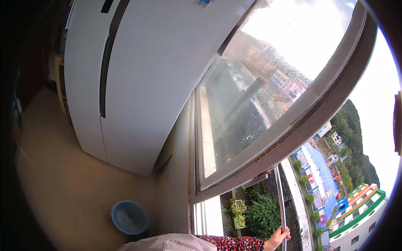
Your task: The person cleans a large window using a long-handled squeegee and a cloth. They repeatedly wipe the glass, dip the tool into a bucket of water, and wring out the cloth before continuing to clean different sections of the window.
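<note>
My right hand (277,239) is closed around a slim metal pole (280,197) outside the window opening, at the lower right. A floral sleeve (232,243) covers that arm. The pole runs up behind the brown frame (301,128) of a window sash. Water drops and streaks cover the sash's glass pane (238,125). Through the pane a dark slanting bar (243,100) shows; whether it joins the pole I cannot tell. A window handle (256,181) sits on the frame near the pole. My left hand is out of view.
A white refrigerator (138,78) stands to the left, close against the window wall. On the tan floor (69,188) sits a blue basin (128,217). Outside and below are a tree (263,210), planters (239,213) and a building with coloured bands (358,216).
</note>
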The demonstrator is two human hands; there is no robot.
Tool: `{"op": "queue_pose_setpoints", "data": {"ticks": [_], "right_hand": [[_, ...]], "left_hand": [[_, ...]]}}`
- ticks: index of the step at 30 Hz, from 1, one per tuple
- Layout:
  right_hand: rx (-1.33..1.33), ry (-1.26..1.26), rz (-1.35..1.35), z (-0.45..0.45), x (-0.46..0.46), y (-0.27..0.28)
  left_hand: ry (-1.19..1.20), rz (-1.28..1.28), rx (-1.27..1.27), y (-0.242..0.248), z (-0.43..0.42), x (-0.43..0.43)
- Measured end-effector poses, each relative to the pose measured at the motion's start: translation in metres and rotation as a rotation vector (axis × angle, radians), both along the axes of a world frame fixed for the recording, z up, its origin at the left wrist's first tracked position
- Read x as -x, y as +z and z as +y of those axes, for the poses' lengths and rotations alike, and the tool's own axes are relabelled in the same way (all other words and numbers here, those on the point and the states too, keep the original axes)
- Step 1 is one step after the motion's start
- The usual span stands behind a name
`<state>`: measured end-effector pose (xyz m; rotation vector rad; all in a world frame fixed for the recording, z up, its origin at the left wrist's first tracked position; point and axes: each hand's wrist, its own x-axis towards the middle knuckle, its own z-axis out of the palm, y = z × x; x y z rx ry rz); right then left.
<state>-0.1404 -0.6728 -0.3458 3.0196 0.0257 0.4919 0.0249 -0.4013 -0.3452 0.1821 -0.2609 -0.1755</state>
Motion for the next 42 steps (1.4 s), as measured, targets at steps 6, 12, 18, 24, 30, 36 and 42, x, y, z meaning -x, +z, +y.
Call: {"op": "queue_pose_setpoints", "data": {"ticks": [6,12,18,24,30,36,42], "right_hand": [[0.19,-0.15,-0.019,-0.082,0.075,-0.049],[-0.175,0.329,-0.387,0.219,-0.121,0.039],[-0.226,0.361,-0.314,0.276,-0.14,0.048],[-0.021,-0.024,-0.083,0.002,0.058,-0.053],[-0.082,-0.07,-0.143,0.009,0.061,-0.053],[-0.304,0.302,-0.409,0.2,-0.094,0.053],[-0.243,0.188,-0.365,0.127,-0.041,-0.027]], "left_hand": [[-0.041,0.025,-0.058,-0.036,-0.057,0.095],[0.468,-0.225,-0.009,0.08,0.201,-0.118],[0.318,-0.133,0.12,0.088,0.243,-0.148],[-0.376,0.128,0.07,-0.057,-0.033,0.059],[-0.052,-0.036,-0.111,-0.022,-0.022,0.076],[0.211,-0.329,-0.021,0.169,0.17,-0.08],[0.008,-0.171,-0.047,0.064,0.08,-0.034]]}}
